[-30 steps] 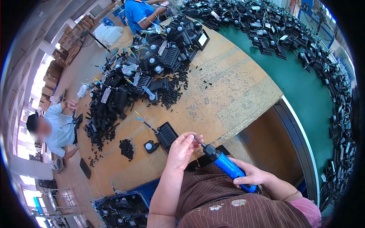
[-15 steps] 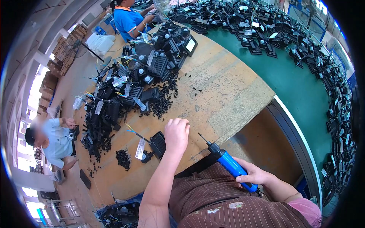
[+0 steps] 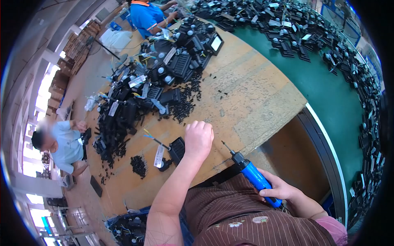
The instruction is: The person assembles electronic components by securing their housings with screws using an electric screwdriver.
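Observation:
My right hand (image 3: 279,190) grips a blue electric screwdriver (image 3: 254,176) over my lap, with its bit pointing up and left toward the table edge. My left hand (image 3: 198,137) is curled into a loose fist above the wooden table (image 3: 254,94). It hovers just right of a small black ribbed housing (image 3: 177,148) that has a wire and a white tag (image 3: 159,156). Whether the fist holds anything is hidden.
A big heap of black housings and loose black parts (image 3: 143,90) covers the table's far left. A small pile of black screws (image 3: 139,165) lies near the left edge. A green conveyor (image 3: 328,90) carries several housings. Two other people work at left (image 3: 65,141) and top (image 3: 150,14).
My left hand left the screwdriver's bit, reached out over the table and closed into a fist beside the black housing. The screwdriver stayed in my right hand, shifted slightly right.

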`<control>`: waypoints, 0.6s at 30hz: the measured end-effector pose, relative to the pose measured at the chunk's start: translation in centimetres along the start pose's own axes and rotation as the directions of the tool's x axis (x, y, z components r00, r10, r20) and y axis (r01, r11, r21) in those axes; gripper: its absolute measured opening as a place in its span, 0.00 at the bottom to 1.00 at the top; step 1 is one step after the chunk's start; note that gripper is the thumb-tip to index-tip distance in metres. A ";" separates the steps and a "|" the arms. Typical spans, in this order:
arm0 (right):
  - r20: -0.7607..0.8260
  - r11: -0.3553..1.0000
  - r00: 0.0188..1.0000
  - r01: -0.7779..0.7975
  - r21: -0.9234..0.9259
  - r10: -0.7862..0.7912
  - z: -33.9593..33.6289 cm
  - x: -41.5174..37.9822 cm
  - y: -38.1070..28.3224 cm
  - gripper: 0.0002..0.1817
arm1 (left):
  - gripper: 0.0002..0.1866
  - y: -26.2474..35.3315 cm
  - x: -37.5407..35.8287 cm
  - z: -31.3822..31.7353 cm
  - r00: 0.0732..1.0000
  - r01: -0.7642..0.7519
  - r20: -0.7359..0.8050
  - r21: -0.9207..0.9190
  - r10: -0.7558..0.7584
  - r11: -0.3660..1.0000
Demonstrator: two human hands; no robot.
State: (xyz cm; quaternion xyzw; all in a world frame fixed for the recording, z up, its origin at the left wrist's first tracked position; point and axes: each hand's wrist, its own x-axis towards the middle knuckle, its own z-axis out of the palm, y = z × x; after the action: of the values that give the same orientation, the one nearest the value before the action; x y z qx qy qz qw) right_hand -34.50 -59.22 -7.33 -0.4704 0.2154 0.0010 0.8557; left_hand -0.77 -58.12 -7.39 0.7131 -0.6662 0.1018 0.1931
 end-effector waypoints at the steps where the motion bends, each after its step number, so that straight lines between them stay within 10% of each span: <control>1: -0.003 1.000 1.000 -0.008 -0.009 0.008 -0.1 0.0 0.2 0.48 | 0.04 0.4 -0.3 -1.7 0.994 0.075 -0.069 -0.099 -0.082 0.992; 6: 0.019 0.998 0.998 -0.064 -0.022 0.064 0.1 0.0 0.6 0.49 | 0.03 0.4 -8.1 -9.0 0.753 0.556 -0.099 -0.432 -0.651 0.710; 18: 0.215 0.963 0.965 -0.095 -0.252 0.151 2.4 4.4 0.7 0.48 | 0.05 0.2 -15.4 -4.8 0.767 0.550 -0.013 -0.502 -0.642 0.668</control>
State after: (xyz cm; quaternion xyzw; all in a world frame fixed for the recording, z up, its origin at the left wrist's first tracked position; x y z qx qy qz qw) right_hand -29.80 -57.81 -8.44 -0.5524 0.1410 0.1354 0.8103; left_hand -1.81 -42.10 -9.24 0.8099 -0.3775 -0.0645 0.4444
